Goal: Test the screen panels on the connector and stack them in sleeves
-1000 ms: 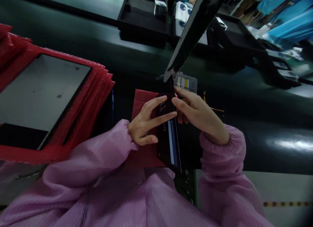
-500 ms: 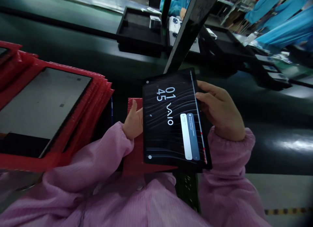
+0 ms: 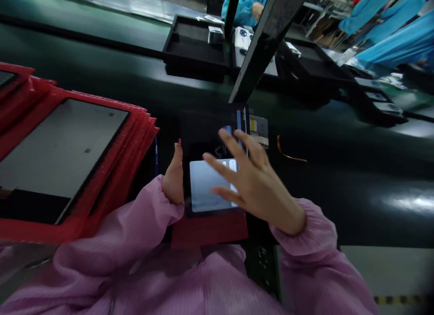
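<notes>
Black tablet [image 3: 208, 177], right hand [image 3: 256, 186] obscuring part, left hand [image 3: 174, 179] half-hidden

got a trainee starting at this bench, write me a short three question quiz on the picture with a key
1. Which of the person's hands is spread over the flat black tablet with the lit screen?
2. True or false: the thin curved orange strip touches the tablet.
3. The stacked shiny red plastic sleeves lie on which side of the tablet: (A) right or (B) left?

Key: 1. right hand; 2. false, they are apart; 3. B.
</notes>
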The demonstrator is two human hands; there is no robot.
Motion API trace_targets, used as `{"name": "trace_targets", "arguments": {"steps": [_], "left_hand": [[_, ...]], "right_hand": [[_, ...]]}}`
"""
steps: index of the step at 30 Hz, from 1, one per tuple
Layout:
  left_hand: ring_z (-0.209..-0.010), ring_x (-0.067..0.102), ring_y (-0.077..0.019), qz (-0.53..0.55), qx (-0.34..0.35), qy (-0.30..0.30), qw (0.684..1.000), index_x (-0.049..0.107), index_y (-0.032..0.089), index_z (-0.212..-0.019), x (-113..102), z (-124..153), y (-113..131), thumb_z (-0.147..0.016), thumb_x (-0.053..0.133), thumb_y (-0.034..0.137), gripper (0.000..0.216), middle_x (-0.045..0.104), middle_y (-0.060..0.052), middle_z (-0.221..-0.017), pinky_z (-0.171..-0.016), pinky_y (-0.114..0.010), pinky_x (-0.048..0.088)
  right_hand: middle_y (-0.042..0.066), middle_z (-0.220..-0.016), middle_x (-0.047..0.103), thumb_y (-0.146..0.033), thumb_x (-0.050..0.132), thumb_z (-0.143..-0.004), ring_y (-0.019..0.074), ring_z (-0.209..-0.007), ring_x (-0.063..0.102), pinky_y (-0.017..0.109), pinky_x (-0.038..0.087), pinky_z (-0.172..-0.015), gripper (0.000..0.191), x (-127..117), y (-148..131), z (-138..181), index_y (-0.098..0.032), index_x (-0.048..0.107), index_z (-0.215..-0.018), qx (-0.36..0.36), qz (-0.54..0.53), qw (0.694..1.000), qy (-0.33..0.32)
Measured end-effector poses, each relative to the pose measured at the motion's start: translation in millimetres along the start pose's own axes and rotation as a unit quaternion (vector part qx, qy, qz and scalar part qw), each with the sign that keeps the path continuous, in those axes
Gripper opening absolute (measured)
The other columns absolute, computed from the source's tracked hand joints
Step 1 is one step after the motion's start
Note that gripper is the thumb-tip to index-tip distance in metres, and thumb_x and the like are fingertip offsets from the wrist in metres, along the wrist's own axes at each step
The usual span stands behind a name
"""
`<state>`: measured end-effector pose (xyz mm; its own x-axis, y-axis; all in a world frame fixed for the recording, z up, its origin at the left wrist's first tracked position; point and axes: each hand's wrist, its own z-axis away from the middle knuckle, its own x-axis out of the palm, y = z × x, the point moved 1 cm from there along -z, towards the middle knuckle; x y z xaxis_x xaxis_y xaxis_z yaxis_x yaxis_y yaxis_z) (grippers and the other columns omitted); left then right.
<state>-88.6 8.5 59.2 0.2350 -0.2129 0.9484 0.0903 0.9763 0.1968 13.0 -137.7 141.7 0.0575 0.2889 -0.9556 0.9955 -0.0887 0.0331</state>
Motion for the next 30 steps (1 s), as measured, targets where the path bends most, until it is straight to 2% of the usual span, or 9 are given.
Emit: {"name": "trace_targets", "arguments": {"steps": [2, 4, 6, 9, 12, 16, 21, 24, 30], "left_hand": [[-0.137, 0.046, -0.0338, -0.001, -0.006, -0.004, 1.000, 0.048, 0.018, -0.140, 0.8, 1.9, 0.5, -0.086, 0.009, 0.080, 0.092, 0.063, -0.012, -0.132, -0.114, -0.051, 0.032], [-0.135, 0.047, -0.0359, -0.004, -0.023, -0.014, 1.000, 0.052, 0.016, -0.137, -0.3, 3.3, 2.3, -0.082, 0.007, 0.084, 0.098, 0.064, -0.014, -0.129, -0.112, -0.052, 0.035], [-0.133, 0.050, -0.0373, -0.010, -0.045, -0.018, 0.999, 0.057, 0.014, -0.131, -2.8, 4.2, 5.3, -0.078, 0.006, 0.088, 0.104, 0.067, -0.015, -0.124, -0.110, -0.053, 0.037], [-0.126, 0.056, -0.0378, -0.020, -0.053, -0.003, 0.998, 0.064, 0.014, -0.120, -7.3, 5.0, 10.5, -0.075, 0.007, 0.091, 0.106, 0.072, -0.014, -0.112, -0.108, -0.054, 0.039], [-0.125, 0.057, -0.0386, -0.013, -0.056, 0.009, 0.998, 0.067, 0.013, -0.115, -9.9, 5.2, 13.4, -0.075, 0.008, 0.091, 0.105, 0.072, -0.015, -0.109, -0.107, -0.054, 0.041], [-0.127, 0.055, -0.0355, -0.002, -0.028, 0.028, 0.999, 0.064, 0.015, -0.122, -6.9, 4.5, 11.1, -0.081, 0.006, 0.084, 0.099, 0.071, -0.013, -0.112, -0.107, -0.051, 0.042], [-0.126, 0.056, -0.0325, -0.004, -0.015, 0.057, 0.998, 0.062, 0.017, -0.123, 0.3, 4.6, 3.1, -0.086, 0.006, 0.080, 0.093, 0.071, -0.011, -0.110, -0.106, -0.048, 0.043], [-0.124, 0.058, -0.0313, -0.009, -0.028, 0.069, 0.997, 0.062, 0.017, -0.123, 2.2, 5.3, 1.2, -0.086, 0.006, 0.079, 0.091, 0.071, -0.010, -0.108, -0.107, -0.047, 0.043], [-0.126, 0.057, -0.0304, -0.005, -0.021, 0.080, 0.997, 0.062, 0.019, -0.123, 6.0, 6.5, 1.4, -0.086, 0.007, 0.080, 0.089, 0.071, -0.008, -0.108, -0.108, -0.046, 0.042]], "right_hand": [[0.015, -0.158, 0.030, -0.052, 0.050, -0.095, 0.0381, -0.145, 0.024, 0.058, 0.028, -0.117, 0.051, -0.3, -6.5, 1.5, -0.018, 0.059, -0.133, -0.040, 0.005, 0.999, -0.033], [0.017, -0.157, 0.032, -0.052, 0.049, -0.095, 0.0403, -0.145, 0.024, 0.061, 0.026, -0.117, 0.050, -3.6, -1.5, 3.8, -0.012, 0.067, -0.120, -0.020, 0.018, 0.999, -0.035], [0.019, -0.155, 0.035, -0.053, 0.050, -0.094, 0.0423, -0.144, 0.026, 0.063, 0.029, -0.115, 0.049, -11.3, 9.3, 7.1, -0.011, 0.070, -0.111, 0.010, 0.024, 0.999, -0.023], [0.020, -0.151, 0.041, -0.050, 0.054, -0.094, 0.0408, -0.141, 0.032, 0.061, 0.038, -0.110, 0.044, -26.1, 22.9, 11.9, -0.012, 0.070, -0.109, 0.030, 0.018, 0.999, 0.006], [0.020, -0.143, 0.050, -0.043, 0.056, -0.095, 0.0367, -0.136, 0.041, 0.056, 0.043, -0.107, 0.037, -32.8, 24.1, 13.3, -0.011, 0.068, -0.110, 0.023, -0.006, 1.000, 0.013], [0.018, -0.133, 0.059, -0.045, 0.054, -0.096, 0.0317, -0.128, 0.051, 0.048, 0.047, -0.105, 0.040, -18.8, 7.2, 7.9, -0.008, 0.064, -0.110, -0.035, -0.069, 0.997, -0.007], [0.014, -0.138, 0.058, -0.043, 0.047, -0.100, 0.0288, -0.138, 0.043, 0.043, 0.040, -0.114, 0.039, 6.4, -15.1, 0.0, -0.009, 0.062, -0.110, -0.133, -0.082, 0.988, -0.021], [0.012, -0.141, 0.056, -0.043, 0.043, -0.101, 0.0286, -0.141, 0.039, 0.044, 0.036, -0.118, 0.039, 9.5, -16.5, -0.3, -0.010, 0.062, -0.110, -0.140, -0.078, 0.987, -0.030], [0.009, -0.141, 0.056, -0.048, 0.042, -0.101, 0.0287, -0.141, 0.038, 0.044, 0.042, -0.111, 0.041, 8.6, -16.5, 1.1, -0.013, 0.063, -0.106, -0.142, -0.089, 0.985, -0.034]]}}
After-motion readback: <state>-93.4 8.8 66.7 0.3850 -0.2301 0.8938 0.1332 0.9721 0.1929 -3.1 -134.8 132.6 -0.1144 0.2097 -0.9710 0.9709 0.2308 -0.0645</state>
